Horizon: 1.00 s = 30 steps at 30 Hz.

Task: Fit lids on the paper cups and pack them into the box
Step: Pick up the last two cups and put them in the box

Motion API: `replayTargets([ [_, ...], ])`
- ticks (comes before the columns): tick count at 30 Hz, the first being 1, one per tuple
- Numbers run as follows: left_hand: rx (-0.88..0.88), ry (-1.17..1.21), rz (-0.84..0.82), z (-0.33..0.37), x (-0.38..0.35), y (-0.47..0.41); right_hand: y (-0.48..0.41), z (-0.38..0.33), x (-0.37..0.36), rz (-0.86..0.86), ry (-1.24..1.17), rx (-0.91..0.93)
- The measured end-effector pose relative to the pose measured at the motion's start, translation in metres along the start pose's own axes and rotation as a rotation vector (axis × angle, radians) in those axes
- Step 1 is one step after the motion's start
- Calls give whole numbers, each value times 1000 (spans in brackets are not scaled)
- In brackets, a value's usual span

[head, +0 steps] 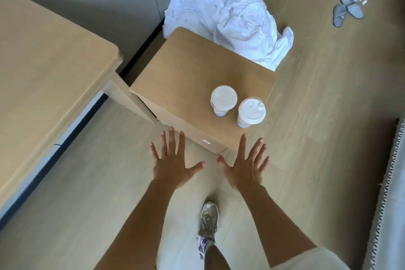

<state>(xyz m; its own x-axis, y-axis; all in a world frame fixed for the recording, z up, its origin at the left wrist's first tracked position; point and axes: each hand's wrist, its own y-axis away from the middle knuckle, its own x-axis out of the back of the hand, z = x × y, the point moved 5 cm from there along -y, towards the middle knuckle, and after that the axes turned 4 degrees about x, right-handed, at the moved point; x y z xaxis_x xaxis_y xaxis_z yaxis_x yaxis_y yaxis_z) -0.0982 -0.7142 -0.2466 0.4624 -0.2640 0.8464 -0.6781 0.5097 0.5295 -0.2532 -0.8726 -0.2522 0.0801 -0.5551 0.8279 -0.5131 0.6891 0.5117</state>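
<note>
The left hand hangs over the floor, fingers spread straight, holding nothing, just short of the near edge of the brown surface. Toward that surface's right near corner stand the two paper cups, just beside each other: the left cup under a flat lid, the right cup under a spouted lid. The right hand is likewise splayed and empty, near that corner. Whether the surface is itself the closed box cannot be settled from this angle. Risks, as judged: the right cup stands close to the edge, so a careless reach could knock it to the floor. If this is the box, raising its top would tip both cups.
</note>
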Motion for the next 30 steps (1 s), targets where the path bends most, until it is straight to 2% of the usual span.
replayTargets([
  [8,124,22,114,-92,70,93,87,-122,44,7,109,234],
  [15,281,99,243,-246,105,194,179,-266,22,50,239,532],
  [25,634,316,397,-469,83,373,351,-457,-57,45,376,914],
  [30,791,419,453,-544,45,444,423,-532,-111,35,401,1115],
])
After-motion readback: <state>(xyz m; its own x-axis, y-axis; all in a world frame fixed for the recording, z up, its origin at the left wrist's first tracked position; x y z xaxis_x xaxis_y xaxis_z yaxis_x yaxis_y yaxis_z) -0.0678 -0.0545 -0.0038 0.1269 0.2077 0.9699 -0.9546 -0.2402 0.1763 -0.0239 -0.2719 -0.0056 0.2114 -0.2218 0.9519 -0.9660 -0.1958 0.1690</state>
